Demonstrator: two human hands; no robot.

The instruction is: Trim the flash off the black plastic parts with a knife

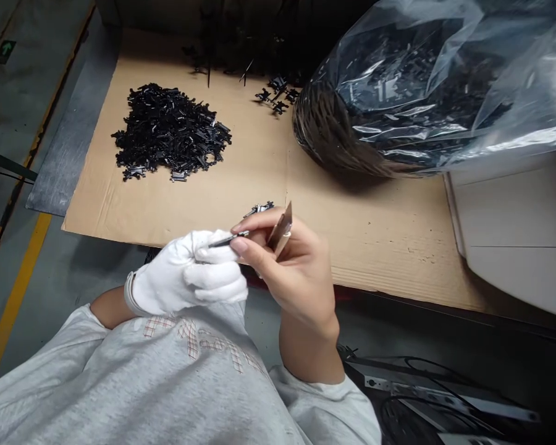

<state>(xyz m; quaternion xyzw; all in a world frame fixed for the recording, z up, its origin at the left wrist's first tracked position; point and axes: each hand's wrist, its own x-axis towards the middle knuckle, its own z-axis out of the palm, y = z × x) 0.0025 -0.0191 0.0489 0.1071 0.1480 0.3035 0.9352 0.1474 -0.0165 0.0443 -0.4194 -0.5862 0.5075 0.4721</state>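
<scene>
My left hand, in a white glove, is closed around a small black plastic part whose thin end sticks out to the right. My bare right hand is closed too: thumb and forefinger pinch the tip of that part, and a flat metal blade is held between the fingers, pointing up. Both hands hover at the near edge of a cardboard sheet. Just beyond the right fingers lies a single black part.
A heap of small black plastic parts lies on the cardboard at the left. A big clear plastic bag full of black parts rests at the right, beside a white box. A few loose parts lie at the back.
</scene>
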